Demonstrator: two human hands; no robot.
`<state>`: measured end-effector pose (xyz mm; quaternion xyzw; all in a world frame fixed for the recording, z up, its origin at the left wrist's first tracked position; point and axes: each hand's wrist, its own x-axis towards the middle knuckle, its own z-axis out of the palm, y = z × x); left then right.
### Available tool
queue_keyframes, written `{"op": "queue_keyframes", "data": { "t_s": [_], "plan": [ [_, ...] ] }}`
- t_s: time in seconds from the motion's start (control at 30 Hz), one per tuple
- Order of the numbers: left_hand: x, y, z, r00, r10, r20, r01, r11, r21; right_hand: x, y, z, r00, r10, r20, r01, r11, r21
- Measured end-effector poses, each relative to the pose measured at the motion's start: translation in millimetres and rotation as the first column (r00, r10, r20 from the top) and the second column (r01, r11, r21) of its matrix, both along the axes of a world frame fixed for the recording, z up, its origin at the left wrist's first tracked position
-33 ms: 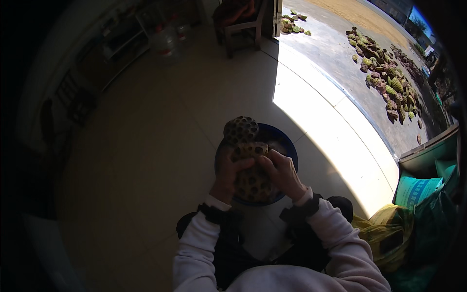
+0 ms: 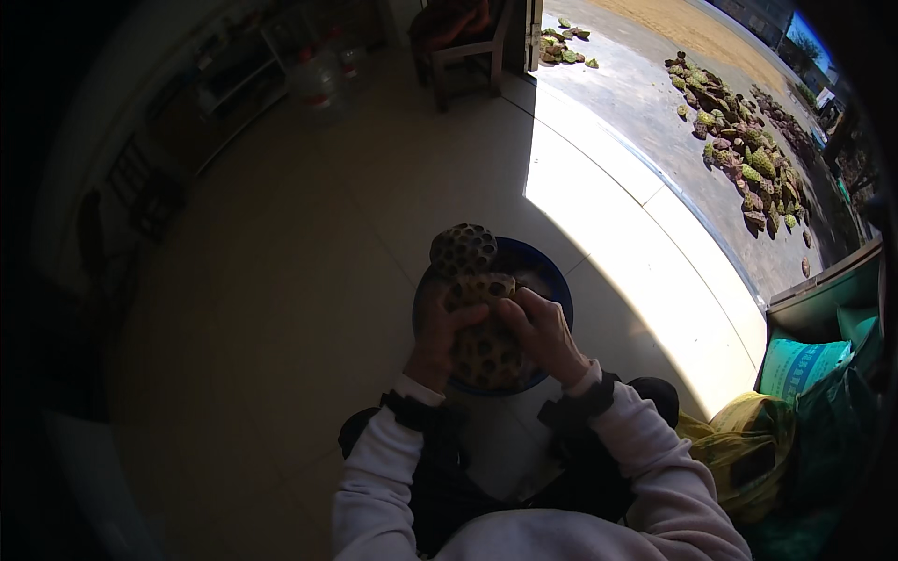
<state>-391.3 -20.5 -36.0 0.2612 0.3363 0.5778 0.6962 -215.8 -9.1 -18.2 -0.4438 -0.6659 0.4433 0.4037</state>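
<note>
Head view: I see left hand (image 2: pixel 436 332), right hand (image 2: pixel 544 331), fingers closed on one seed pod (image 2: pixel 481 287) over blue basin (image 2: pixel 564 286).

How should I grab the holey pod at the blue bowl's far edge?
Probably pinch the pod by its round outer edge, from the far side: that edge shows past the bowl, while the left hand and right hand crowd its near side.

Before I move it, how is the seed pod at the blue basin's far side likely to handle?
The seed pod is probably light for its size, given the many hollows in its face. Its rounded outline suggests it could roll if pushed. The dull surface looks dry, hinting at stiffness.
</note>
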Motion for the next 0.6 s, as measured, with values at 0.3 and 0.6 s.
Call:
{"op": "queue_keyframes", "data": {
  "t_s": [0.3,0.6],
  "plan": [
    [-5,12,-5,0.988,0.064,-0.142,-0.059,0.998,0.038,21,25,-4,0.754,-0.054,-0.654,-0.292,0.865,-0.408],
    [5,9,0,0.853,0.091,-0.514,0.103,0.935,0.338,-4,13,-12,0.984,-0.092,-0.153,0.075,0.991,-0.112]
  ]
}}
